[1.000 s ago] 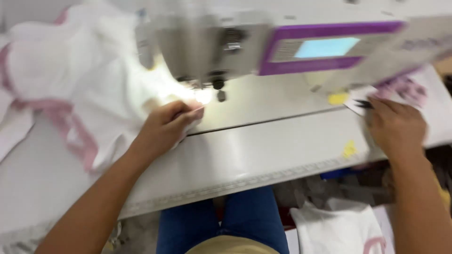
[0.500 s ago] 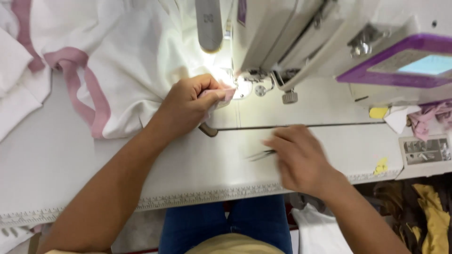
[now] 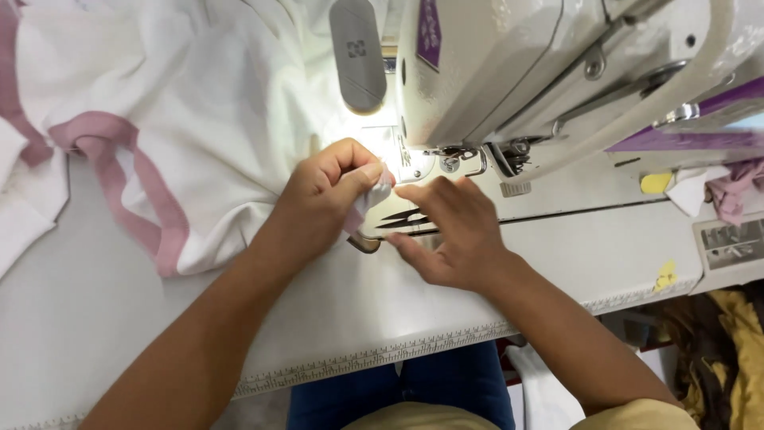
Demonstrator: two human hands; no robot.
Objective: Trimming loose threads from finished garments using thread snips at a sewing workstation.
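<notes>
Left hand (image 3: 330, 195): pinches a corner of white garment (image 3: 223, 119) with pink trim (image 3: 139, 199), just beside the sewing machine (image 3: 557, 72) needle area. Right hand (image 3: 450, 235): grasps small dark thread snips (image 3: 402, 216), blades pointing toward the pinched cloth. Both rest on the white table (image 3: 382, 318).

purple label (image 3: 428, 32) on machine head | purple-framed screen (image 3: 736, 119), far right | grey printed card (image 3: 732, 243), possibly a label
</notes>
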